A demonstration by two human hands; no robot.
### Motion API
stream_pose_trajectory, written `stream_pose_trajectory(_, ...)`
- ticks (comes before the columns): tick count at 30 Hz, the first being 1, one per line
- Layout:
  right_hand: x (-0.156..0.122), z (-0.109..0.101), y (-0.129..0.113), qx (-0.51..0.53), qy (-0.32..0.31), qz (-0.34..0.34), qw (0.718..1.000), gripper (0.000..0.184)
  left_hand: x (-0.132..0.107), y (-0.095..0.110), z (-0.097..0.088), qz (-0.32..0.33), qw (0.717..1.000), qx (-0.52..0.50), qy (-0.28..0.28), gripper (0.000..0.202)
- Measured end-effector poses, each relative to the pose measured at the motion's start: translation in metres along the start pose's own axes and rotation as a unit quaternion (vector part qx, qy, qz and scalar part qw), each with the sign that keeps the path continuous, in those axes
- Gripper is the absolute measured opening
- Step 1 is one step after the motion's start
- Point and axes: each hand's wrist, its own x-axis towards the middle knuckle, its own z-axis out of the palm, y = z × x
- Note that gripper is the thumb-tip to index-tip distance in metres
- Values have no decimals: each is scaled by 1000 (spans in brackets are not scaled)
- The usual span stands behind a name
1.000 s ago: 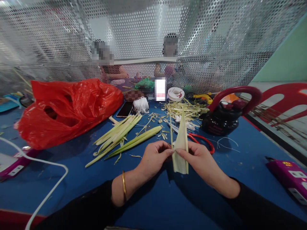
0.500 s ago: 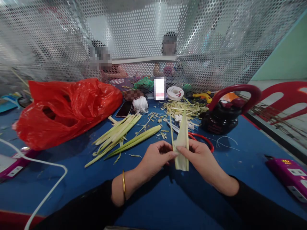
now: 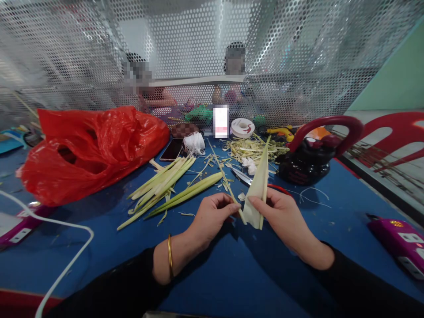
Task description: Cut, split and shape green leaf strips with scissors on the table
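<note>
My left hand [image 3: 217,216] pinches a thin, pale green leaf strip [image 3: 228,183] that slants up and away to the left. Between thumb and fingers, my right hand [image 3: 280,216] holds a wide, pale husk-like leaf [image 3: 260,181], its pointed tip upward. Strip and leaf are apart, with a narrow gap between them. Behind my right hand lie red-handled scissors [image 3: 243,176], partly hidden by the leaf. To the left of my hands rest a pile of long, pale green leaves [image 3: 162,181] and a greener folded leaf [image 3: 188,192].
A red plastic bag [image 3: 96,150] stands at left, a black jug [image 3: 304,163] with a dark red handle at right. Behind are shredded scraps [image 3: 255,149], white string [image 3: 194,144], a phone [image 3: 172,150] and a ribbon spool [image 3: 243,127]. Purple power strips [image 3: 397,240] flank the blue table.
The narrow strip has come away from the wide leaf's left edge. My right hand has shifted slightly right with the leaf, and the strip now leans left in my left hand.
</note>
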Motion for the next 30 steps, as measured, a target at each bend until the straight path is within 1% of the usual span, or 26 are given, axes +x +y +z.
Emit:
stream_pose_trajectory(4, 1, -1, 0, 6, 5, 1, 1000, 25, 0, 1, 0, 16, 1000, -13, 5, 15)
stream_pose_trajectory(8, 4, -4, 0, 19, 18, -2, 1000, 27, -1, 2, 0, 46, 999, -21, 13, 13)
stream_pose_trajectory(11, 9, -10, 2, 16, 45, 1, 999, 29, 1, 3, -2, 63, 997, -22, 27, 15)
stream_pose_trajectory(15, 16, -21, 5, 9, 74, -6, 997, 30, 4, 5, -6, 58, 996, -54, 52, 20)
stream_pose_trajectory(17, 19, -23, 5, -36, 64, -14, 997, 29, 4, 6, -7, 46, 995, -74, 43, 21)
stream_pose_trajectory(19, 21, -24, 6, -91, 38, -28, 995, 28, 4, 6, -8, 35, 996, -81, 19, 22)
stream_pose_trajectory(21, 24, -24, 9, -112, 10, -37, 993, 29, 3, 7, -7, 32, 996, -80, -2, 23)
stream_pose_trajectory(23, 28, -25, 14, -115, 10, -30, 993, 39, 2, 7, -7, 34, 996, -80, -9, 23)
stream_pose_trajectory(24, 30, -26, 16, -122, 29, -32, 992, 45, 1, 7, -7, 37, 996, -80, -9, 22)
stream_pose_trajectory(25, 31, -27, 16, -140, 61, -48, 987, 50, 1, 7, -7, 40, 996, -79, -5, 22)
stream_pose_trajectory(26, 31, -29, 16, -165, 101, -78, 978, 53, 0, 7, -6, 44, 996, -77, 0, 20)
stream_pose_trajectory(27, 31, -30, 14, -189, 140, -118, 965, 53, 0, 7, -6, 48, 996, -74, 6, 19)
stream_pose_trajectory(28, 28, -30, 11, -204, 166, -162, 951, 48, 0, 7, -6, 51, 996, -71, 14, 18)
stream_pose_trajectory(29, 25, -29, 6, -207, 173, -196, 943, 39, 0, 6, -5, 55, 996, -68, 21, 17)
stream_pose_trajectory(30, 21, -27, 1, -183, 145, -208, 950, 29, 0, 6, -5, 61, 996, -64, 28, 16)
